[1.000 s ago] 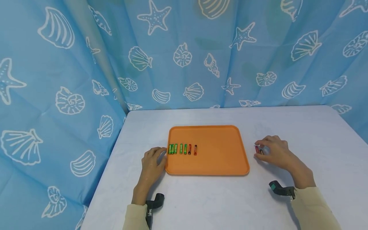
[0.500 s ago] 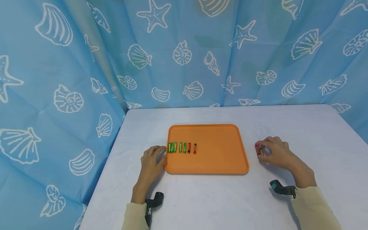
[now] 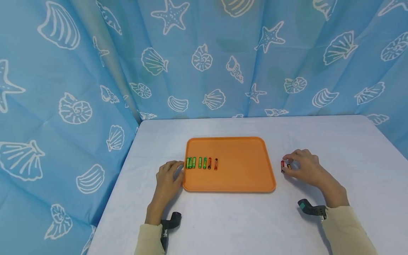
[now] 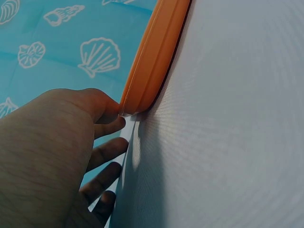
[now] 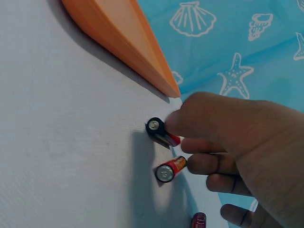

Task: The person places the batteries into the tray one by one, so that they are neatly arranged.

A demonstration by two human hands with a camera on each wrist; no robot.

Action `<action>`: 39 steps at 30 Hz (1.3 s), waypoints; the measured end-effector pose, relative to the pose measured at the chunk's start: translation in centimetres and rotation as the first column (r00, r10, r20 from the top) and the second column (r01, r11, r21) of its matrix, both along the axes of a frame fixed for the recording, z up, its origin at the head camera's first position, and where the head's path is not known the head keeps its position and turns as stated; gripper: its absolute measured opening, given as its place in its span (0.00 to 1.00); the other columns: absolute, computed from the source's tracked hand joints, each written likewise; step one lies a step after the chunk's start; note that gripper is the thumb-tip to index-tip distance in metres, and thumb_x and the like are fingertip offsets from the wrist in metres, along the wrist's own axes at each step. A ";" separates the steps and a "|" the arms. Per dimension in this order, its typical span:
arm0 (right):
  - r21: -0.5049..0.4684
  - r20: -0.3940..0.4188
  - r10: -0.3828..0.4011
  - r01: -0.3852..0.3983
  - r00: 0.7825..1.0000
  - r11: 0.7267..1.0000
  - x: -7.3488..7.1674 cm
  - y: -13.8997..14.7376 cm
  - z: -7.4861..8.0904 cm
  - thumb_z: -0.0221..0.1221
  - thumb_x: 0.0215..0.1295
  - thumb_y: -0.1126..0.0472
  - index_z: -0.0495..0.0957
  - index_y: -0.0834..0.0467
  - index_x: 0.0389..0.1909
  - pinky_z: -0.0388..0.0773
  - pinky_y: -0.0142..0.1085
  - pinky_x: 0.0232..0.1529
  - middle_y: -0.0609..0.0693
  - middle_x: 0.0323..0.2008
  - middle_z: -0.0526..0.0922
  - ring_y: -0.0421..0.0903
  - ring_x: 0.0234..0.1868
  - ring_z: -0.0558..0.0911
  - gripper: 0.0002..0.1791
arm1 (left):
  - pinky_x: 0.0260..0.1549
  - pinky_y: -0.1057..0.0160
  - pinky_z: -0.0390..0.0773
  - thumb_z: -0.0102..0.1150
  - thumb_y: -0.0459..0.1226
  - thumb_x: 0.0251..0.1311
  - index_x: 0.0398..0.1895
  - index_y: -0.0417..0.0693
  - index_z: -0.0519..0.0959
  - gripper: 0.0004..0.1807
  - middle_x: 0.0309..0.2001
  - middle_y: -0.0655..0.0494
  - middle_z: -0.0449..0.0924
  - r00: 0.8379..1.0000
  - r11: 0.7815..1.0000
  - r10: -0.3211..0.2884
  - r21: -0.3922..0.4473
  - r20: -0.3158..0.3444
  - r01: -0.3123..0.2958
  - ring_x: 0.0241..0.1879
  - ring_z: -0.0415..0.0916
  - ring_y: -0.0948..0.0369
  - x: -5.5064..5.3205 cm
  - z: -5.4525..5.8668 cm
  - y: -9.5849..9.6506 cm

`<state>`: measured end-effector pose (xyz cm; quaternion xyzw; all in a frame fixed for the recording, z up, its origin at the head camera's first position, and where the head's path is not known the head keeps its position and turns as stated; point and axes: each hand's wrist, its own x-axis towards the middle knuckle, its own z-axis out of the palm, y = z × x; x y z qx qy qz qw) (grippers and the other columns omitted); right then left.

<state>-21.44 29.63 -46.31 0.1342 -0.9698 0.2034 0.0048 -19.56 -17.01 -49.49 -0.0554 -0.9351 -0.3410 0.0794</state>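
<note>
My right hand [image 3: 304,169] pinches a red battery with a black end [image 5: 156,128] beside the tray, with the thumb against it in the right wrist view. A second red battery [image 5: 171,169] lies close by under the fingers, and a third, dark red battery [image 5: 198,220] shows at the bottom of that view. On the left, my left hand [image 3: 169,179] touches the edge of the orange tray [image 3: 243,166] with thumb and fingertips, its fingers loosely bent. Several green batteries [image 3: 200,163] and two red batteries [image 3: 209,163] lie in a row in the tray's left half.
A white cloth covers the table [image 3: 236,223]. Behind it and along its left side hangs a blue curtain [image 3: 220,71] with white shells and starfish. A black wrist camera [image 3: 171,221] sits at the left sleeve, another black wrist camera [image 3: 310,208] at the right.
My right hand has shifted the red battery slightly left, apart from the one beside it. The left hand stays at the tray's edge. The head view has tilted slightly.
</note>
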 end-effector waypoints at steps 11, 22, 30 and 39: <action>0.007 0.040 0.024 -0.024 0.999 1.000 -0.1 0.1 -0.2 0.72 0.55 0.52 0.81 0.58 0.52 0.62 0.61 0.48 0.56 0.45 0.77 0.64 0.55 0.67 0.25 | 0.63 0.39 0.56 0.56 0.41 0.71 0.62 0.51 0.79 0.18 0.62 0.49 0.72 1.000 1.000 -0.002 0.013 -0.014 0.002 0.66 0.61 0.46 0.0 0.1 0.0; -0.023 -0.062 0.022 -0.023 0.998 0.999 0.0 -0.9 -0.1 0.73 0.55 0.53 0.81 0.60 0.48 0.62 0.58 0.48 0.53 0.40 0.76 0.58 0.52 0.68 0.23 | 0.66 0.40 0.54 0.56 0.42 0.71 0.62 0.51 0.78 0.19 0.63 0.49 0.72 1.000 0.999 0.026 -0.019 0.008 -0.026 0.67 0.60 0.46 -0.1 0.0 0.3; -0.098 -0.104 0.041 -0.051 0.994 0.994 0.1 -2.9 0.8 0.74 0.55 0.54 0.81 0.58 0.49 0.60 0.56 0.49 0.53 0.41 0.76 0.57 0.53 0.67 0.23 | 0.65 0.40 0.55 0.56 0.41 0.71 0.62 0.51 0.79 0.18 0.62 0.48 0.72 1.000 1.000 0.020 -0.015 0.002 -0.020 0.67 0.60 0.46 -0.2 0.1 0.3; -0.163 -0.112 0.066 -0.084 0.991 0.983 -0.4 -5.5 1.2 0.73 0.56 0.57 0.81 0.60 0.52 0.59 0.55 0.51 0.53 0.43 0.76 0.56 0.54 0.66 0.23 | 0.64 0.39 0.55 0.56 0.41 0.71 0.61 0.50 0.79 0.18 0.61 0.48 0.73 1.000 1.000 0.006 -0.007 -0.008 -0.006 0.66 0.61 0.45 -0.1 0.1 0.2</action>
